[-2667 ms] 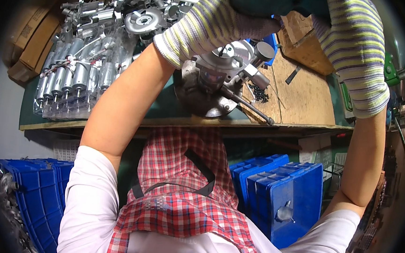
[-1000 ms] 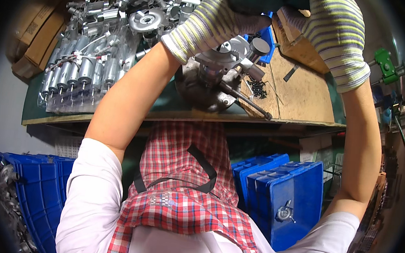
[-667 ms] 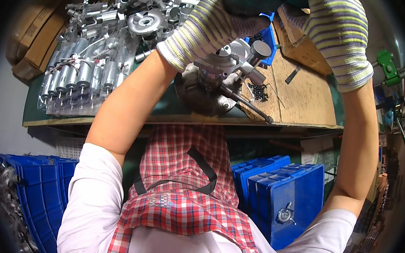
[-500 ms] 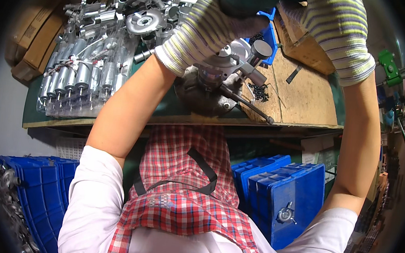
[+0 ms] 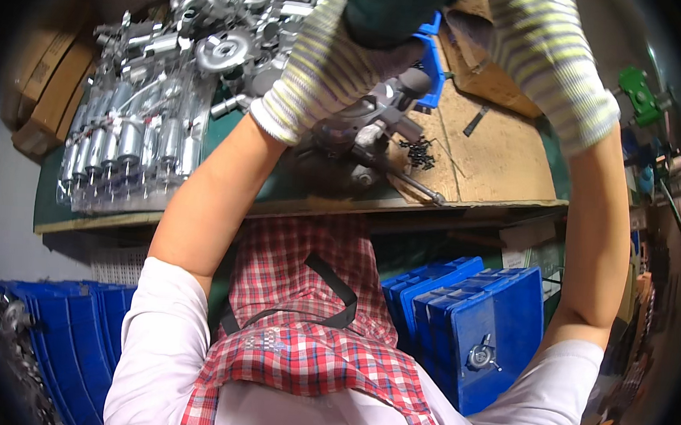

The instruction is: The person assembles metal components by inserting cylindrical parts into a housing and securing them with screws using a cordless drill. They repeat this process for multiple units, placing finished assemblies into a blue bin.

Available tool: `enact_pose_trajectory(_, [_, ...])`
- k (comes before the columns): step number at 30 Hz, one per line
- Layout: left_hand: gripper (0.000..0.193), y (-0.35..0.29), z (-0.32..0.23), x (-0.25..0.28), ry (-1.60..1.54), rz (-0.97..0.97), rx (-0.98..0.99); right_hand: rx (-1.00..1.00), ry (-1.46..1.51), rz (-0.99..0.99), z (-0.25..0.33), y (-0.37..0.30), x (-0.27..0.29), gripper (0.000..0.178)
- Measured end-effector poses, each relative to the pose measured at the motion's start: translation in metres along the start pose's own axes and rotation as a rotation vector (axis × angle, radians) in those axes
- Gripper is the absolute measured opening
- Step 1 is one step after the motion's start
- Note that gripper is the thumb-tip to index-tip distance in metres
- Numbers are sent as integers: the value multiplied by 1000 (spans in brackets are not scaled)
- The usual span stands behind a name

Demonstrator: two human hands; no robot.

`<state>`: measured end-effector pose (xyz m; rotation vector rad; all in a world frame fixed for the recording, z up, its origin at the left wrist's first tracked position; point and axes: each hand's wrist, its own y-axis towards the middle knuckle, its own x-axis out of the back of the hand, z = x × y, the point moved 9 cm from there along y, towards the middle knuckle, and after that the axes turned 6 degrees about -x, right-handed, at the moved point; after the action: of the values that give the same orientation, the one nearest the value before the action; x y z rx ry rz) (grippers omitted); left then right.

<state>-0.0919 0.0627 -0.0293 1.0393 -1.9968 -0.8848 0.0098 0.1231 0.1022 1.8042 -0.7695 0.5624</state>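
Both hands wear striped knit gloves with dark palms and are raised at the top of the head view. My left hand [image 5: 327, 65] closes against a dark green, rounded object [image 5: 394, 11], whose kind I cannot make out; most fingers are hidden behind it. On its other side, my right hand [image 5: 544, 65] reaches up with its thumb side near the object, its fingertips hidden or cut off. Below my left hand, a grey metal housing [image 5: 398, 122] sits on a dark round fixture [image 5: 332, 168] with a lever handle [image 5: 417, 188].
Bagged silver motors [image 5: 128, 142] and piled metal castings [image 5: 225, 50] cover the bench's left. Black screws [image 5: 417, 153] lie on a wooden board [image 5: 502, 164] near a blue bin [image 5: 429, 69] and a cardboard piece [image 5: 491, 85]. Blue crates [image 5: 498, 334] stand below the bench edge.
The view has shifted slightly. Both hands and the dark object sit a little further left in the picture, with the right hand blurred by motion. The housing remains on its fixture.
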Motion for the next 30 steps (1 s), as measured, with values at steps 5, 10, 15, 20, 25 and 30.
enact_pose_trajectory(5, [40,11,-1,-1,-194,-137,-49,217,246,13,3,-6,32,43])
enact_pose_trajectory(10, [37,41,17,8,-35,12,28,218,234,26,-20,-20,41,36])
enact_pose_trajectory(15, [36,46,-15,17,507,-77,-179,157,38,-44,-69,-61,30,31])
enact_pose_trajectory(20, [39,-44,-108,-84,270,144,-615,-313,-220,26,-154,-173,-9,30])
enact_pose_trajectory(25, [54,-150,-71,-217,85,606,-411,-1187,-277,405,-224,-323,-76,58])
enact_pose_trajectory(30, [42,-185,-38,-268,381,930,-255,-1028,-704,503,-204,-358,-123,57])
